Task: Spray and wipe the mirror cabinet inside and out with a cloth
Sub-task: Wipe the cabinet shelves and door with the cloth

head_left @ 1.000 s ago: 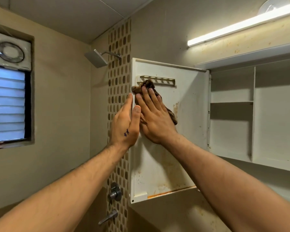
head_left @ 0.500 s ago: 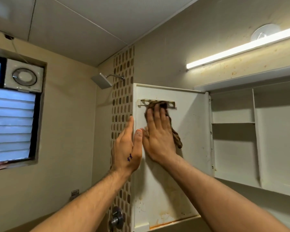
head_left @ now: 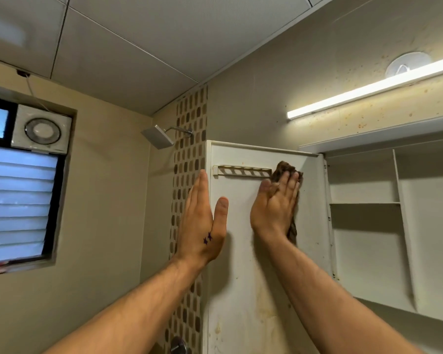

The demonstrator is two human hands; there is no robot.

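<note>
Mirror cabinet (head_left: 368,251) hung open on the wall, filling the 3 o'clock side of the view. Its door (head_left: 251,290) was swung out toward the camera, showing a white inner face with yellow-brown stains toward its 6 o'clock end.

A slotted rack (head_left: 242,171) ran across the top of the door's inner face. The brown cloth (head_left: 284,167) lay just at the rack's 3 o'clock end, near the hinge side. The right hand (head_left: 275,204) lay flat over the cloth, fingers straight, pressing it to the door. Cloth showed above the fingertips at 12 o'clock, and a fold hung below the heel of the hand.

The left hand (head_left: 202,226) stood at the door's free edge, at 9 o'clock of the right hand. Its fingers were straight and pointing up, its thumb was laid on the inner face, and it held nothing.

Inside the cabinet there was one shelf (head_left: 363,203) and an upright divider.

A lit tube light (head_left: 368,92) ran above the cabinet at 1 o'clock. A square shower head (head_left: 157,136) sat at 11 o'clock of the door, beside a mosaic tile strip (head_left: 189,129). An exhaust fan (head_left: 42,129) was mounted over a louvred window (head_left: 18,200) at 9 o'clock.
</note>
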